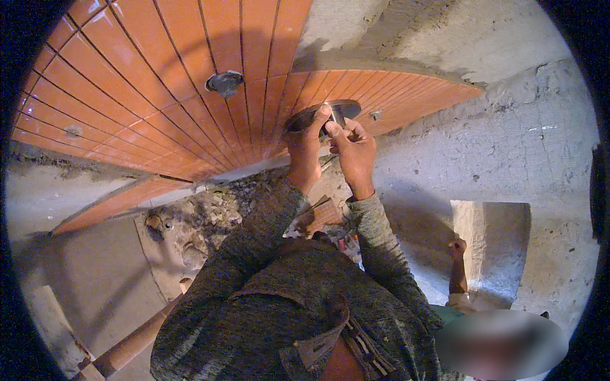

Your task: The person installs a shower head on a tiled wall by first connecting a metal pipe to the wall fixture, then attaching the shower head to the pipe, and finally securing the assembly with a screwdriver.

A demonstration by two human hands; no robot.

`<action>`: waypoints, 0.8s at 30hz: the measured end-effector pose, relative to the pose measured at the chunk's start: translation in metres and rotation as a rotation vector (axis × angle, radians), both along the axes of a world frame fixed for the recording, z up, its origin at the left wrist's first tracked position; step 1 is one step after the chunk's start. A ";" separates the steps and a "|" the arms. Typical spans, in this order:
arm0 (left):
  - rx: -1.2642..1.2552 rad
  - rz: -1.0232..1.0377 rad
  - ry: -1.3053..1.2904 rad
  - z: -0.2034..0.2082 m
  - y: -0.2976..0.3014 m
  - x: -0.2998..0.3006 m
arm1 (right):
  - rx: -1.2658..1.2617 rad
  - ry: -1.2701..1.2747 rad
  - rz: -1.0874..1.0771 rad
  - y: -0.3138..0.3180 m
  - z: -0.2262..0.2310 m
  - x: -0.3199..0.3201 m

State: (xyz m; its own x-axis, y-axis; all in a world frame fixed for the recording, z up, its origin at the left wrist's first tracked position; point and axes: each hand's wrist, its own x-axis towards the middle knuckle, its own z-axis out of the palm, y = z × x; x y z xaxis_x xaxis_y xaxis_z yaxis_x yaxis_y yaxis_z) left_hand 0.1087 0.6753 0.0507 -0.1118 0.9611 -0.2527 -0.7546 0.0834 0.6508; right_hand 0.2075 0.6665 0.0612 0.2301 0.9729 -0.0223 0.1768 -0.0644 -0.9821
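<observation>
Against the orange tiled wall point(190, 114), both my hands hold a round, dark metal disc point(348, 106) with a short shiny tube at its middle. My left hand point(305, 152) grips the disc's left side, its thumb up by the tube. The thumb and fingers of my right hand point(357, 149) are closed around the tube's lower part. What lies behind the disc is hidden. To its left, a rough grey patch point(225, 83) interrupts the tiles. Just right of the disc, a small pale fitting or hole point(375, 115) shows in the tiling.
Another person's raised arm point(457, 267) shows at the lower right, beside a lit wall opening point(489, 247). Rubble point(210, 213) and a loose tile piece point(323, 216) lie below my arms. A wooden pole point(136, 336) slants at the lower left. Bare plaster point(483, 159) borders the tiles.
</observation>
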 end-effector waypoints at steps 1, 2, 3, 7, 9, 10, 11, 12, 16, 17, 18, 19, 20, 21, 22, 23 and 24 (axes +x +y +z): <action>0.005 -0.005 0.002 0.001 -0.001 0.000 | 0.010 0.016 -0.006 0.000 0.001 -0.001; 0.008 -0.008 0.004 0.002 -0.002 0.000 | 0.018 0.032 -0.009 -0.001 0.003 -0.003; 0.003 -0.018 0.012 0.003 -0.003 -0.001 | 0.026 0.049 -0.012 -0.002 0.004 -0.005; -0.025 -0.018 0.044 0.004 -0.004 -0.001 | 0.042 -0.018 -0.043 -0.005 0.006 -0.010; -0.049 -0.012 0.052 0.005 -0.004 0.000 | 0.048 -0.027 -0.045 -0.006 0.007 -0.013; -0.062 -0.015 0.052 0.007 -0.006 -0.001 | 0.038 -0.048 -0.043 -0.004 0.004 -0.013; -0.061 -0.020 0.056 0.008 -0.007 -0.001 | 0.026 -0.070 -0.045 -0.002 -0.002 -0.011; -0.059 -0.024 0.060 0.009 -0.008 -0.002 | 0.013 -0.091 -0.048 -0.001 -0.006 -0.009; -0.028 -0.016 0.079 -0.002 -0.003 -0.001 | 0.069 -0.196 -0.018 0.002 -0.013 -0.006; -0.031 -0.023 0.071 0.000 -0.003 -0.002 | 0.086 -0.251 -0.019 0.005 -0.017 -0.005; -0.034 -0.032 0.063 0.003 -0.003 -0.003 | 0.071 -0.191 0.000 0.006 -0.020 -0.003; -0.037 -0.056 0.044 0.007 -0.005 -0.004 | 0.055 -0.129 0.016 0.007 -0.021 -0.002; -0.043 -0.076 0.022 0.010 -0.008 -0.006 | 0.006 0.044 0.055 0.005 -0.015 -0.002; -0.052 -0.097 0.007 0.011 -0.008 -0.007 | -0.046 0.217 0.095 0.004 -0.012 -0.002; -0.062 -0.118 -0.008 0.011 -0.008 -0.009 | -0.029 0.223 0.094 0.005 -0.011 -0.003; -0.073 -0.141 -0.022 0.011 -0.010 -0.011 | -0.013 0.229 0.089 0.005 -0.010 -0.004; -0.076 -0.143 -0.010 0.006 -0.009 -0.011 | 0.002 0.235 0.084 0.006 -0.010 -0.004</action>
